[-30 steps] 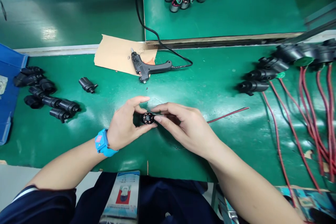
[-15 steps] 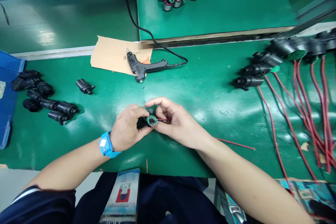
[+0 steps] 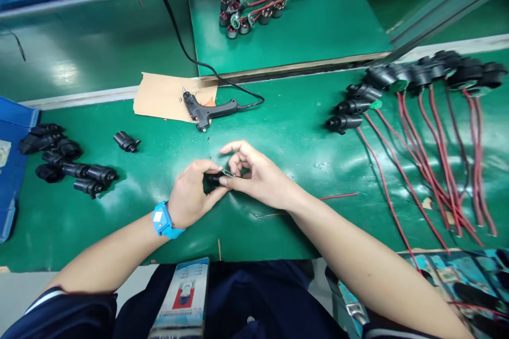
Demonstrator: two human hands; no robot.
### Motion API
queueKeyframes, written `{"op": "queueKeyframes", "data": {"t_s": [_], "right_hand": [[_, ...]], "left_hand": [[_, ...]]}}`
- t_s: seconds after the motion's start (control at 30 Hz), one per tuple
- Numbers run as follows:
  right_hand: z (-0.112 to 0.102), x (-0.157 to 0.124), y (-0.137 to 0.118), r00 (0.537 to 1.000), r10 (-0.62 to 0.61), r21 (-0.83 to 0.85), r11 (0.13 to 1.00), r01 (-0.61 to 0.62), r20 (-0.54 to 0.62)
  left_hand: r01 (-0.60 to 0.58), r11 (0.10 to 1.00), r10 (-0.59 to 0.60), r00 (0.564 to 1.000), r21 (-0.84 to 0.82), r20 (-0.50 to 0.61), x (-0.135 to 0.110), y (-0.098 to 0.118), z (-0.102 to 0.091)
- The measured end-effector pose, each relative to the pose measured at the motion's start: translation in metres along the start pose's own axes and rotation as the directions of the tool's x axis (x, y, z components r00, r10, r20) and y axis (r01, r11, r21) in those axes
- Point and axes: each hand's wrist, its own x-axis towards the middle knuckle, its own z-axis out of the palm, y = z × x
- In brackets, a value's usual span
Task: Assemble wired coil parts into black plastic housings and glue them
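Over the middle of the green bench, my left hand [image 3: 191, 186] is closed around a black plastic housing [image 3: 215, 179], partly hidden by the fingers. At its right end a small round circuit board [image 3: 228, 173] shows nearly edge-on. My right hand [image 3: 256, 176] pinches the board between thumb and fingers, with the index finger stretched out above it. Whether the board touches the housing all round is hidden. A red wire [image 3: 338, 196] emerges from behind my right wrist and lies on the bench.
A hot glue gun [image 3: 204, 111] rests on cardboard [image 3: 157, 98]. Black housings [image 3: 75, 169] cluster at left beside a blue bin [image 3: 10, 190]; one housing [image 3: 126, 141] lies apart. Wired housings [image 3: 344, 123] line the right. Small motors [image 3: 233, 30] with wires sit on the raised shelf.
The circuit board has turned from face-up to nearly edge-on, and my right thumb and fingers have closed in on it. The camera view has shifted, moving the background left.
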Motion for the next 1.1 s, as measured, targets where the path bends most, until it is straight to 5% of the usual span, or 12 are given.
{"op": "queueKeyframes", "data": {"t_s": [0.17, 0.27, 0.33, 0.4, 0.5, 0.6, 0.7, 0.8, 0.97, 1.1], "right_hand": [[-0.007, -0.026, 0.007, 0.967, -0.185, -0.223, 0.964, 0.143, -0.176], [-0.002, -0.036, 0.014, 0.88, -0.43, -0.591, 0.77, 0.24, -0.202], [0.001, -0.041, 0.016, 0.849, -0.497, -0.728, 0.648, 0.226, -0.179], [0.001, -0.046, 0.017, 0.843, -0.502, -0.767, 0.613, 0.188, -0.195], [-0.008, -0.064, 0.019, 0.848, -0.474, -0.83, 0.553, 0.076, -0.238], [-0.018, -0.097, 0.027, 0.85, -0.395, -0.869, 0.476, -0.133, -0.347], [-0.024, -0.134, 0.038, 0.792, -0.367, -0.838, 0.449, -0.31, -0.489], [-0.036, -0.16, 0.048, 0.719, -0.383, -0.801, 0.43, -0.417, -0.58], [-0.078, -0.186, 0.06, 0.583, -0.405, -0.701, 0.265, -0.663, -0.704], [-0.101, -0.192, 0.065, 0.583, -0.318, -0.659, 0.247, -0.711, -0.748]], "left_hand": [[0.069, 0.991, -0.059, 0.994, -0.113, 0.092, -0.002, 0.0, 0.004], [0.084, 0.984, -0.065, 0.99, -0.157, 0.125, 0.003, 0.002, 0.004], [0.043, 0.99, -0.021, 0.986, -0.134, 0.163, 0.011, 0.004, 0.003], [-0.038, 0.996, 0.058, 0.97, -0.086, 0.237, 0.023, 0.006, 0.002], [-0.18, 0.982, 0.187, 0.916, -0.053, 0.356, 0.051, 0.007, 0.009], [-0.325, 0.945, 0.299, 0.814, -0.036, 0.498, 0.084, 0.015, 0.027], [-0.453, 0.891, 0.353, 0.693, -0.001, 0.629, 0.112, 0.034, 0.058], [-0.565, 0.825, 0.394, 0.617, 0.035, 0.682, 0.132, 0.058, 0.096], [-0.644, 0.763, 0.468, 0.607, 0.054, 0.642, 0.161, 0.075, 0.147], [-0.673, 0.734, 0.486, 0.608, 0.084, 0.628, 0.187, 0.066, 0.162]]}}
